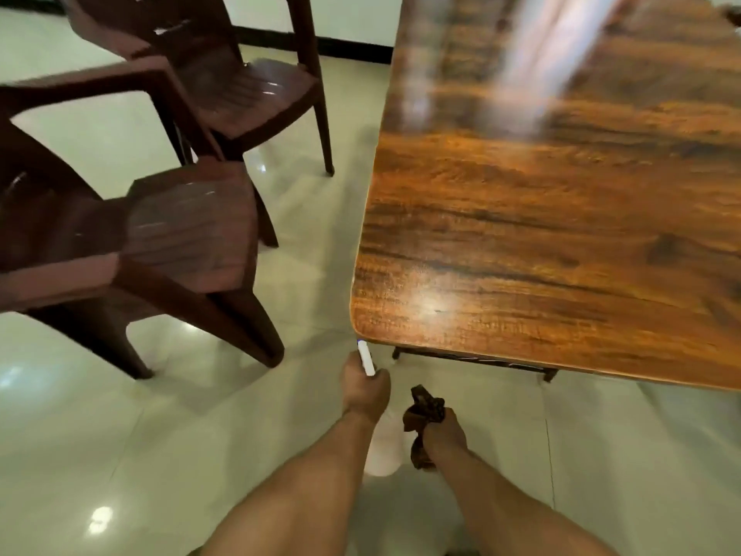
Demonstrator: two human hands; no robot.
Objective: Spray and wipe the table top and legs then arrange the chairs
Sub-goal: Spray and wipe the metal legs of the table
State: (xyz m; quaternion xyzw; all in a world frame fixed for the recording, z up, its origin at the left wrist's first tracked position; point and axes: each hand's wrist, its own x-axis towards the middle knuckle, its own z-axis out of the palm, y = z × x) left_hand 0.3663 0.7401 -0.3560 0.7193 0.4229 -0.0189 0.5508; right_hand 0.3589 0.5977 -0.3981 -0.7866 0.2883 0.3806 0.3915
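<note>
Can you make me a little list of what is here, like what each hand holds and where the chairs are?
left hand: grips a white spray bottle, just below the table corner
right hand: grips a brown cloth
table: shiny wooden top, on the right
chairs: near chair and far chair, both brown, left of the table and apart from it
floor: pale shiny tiles

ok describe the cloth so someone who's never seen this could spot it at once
Start at the big wooden table and find its near rounded corner. Just below that corner, the cloth sits bunched in the right hand. It is dark brown, soft and crumpled, unlike the smooth white spray bottle held by the left hand beside it.
</note>
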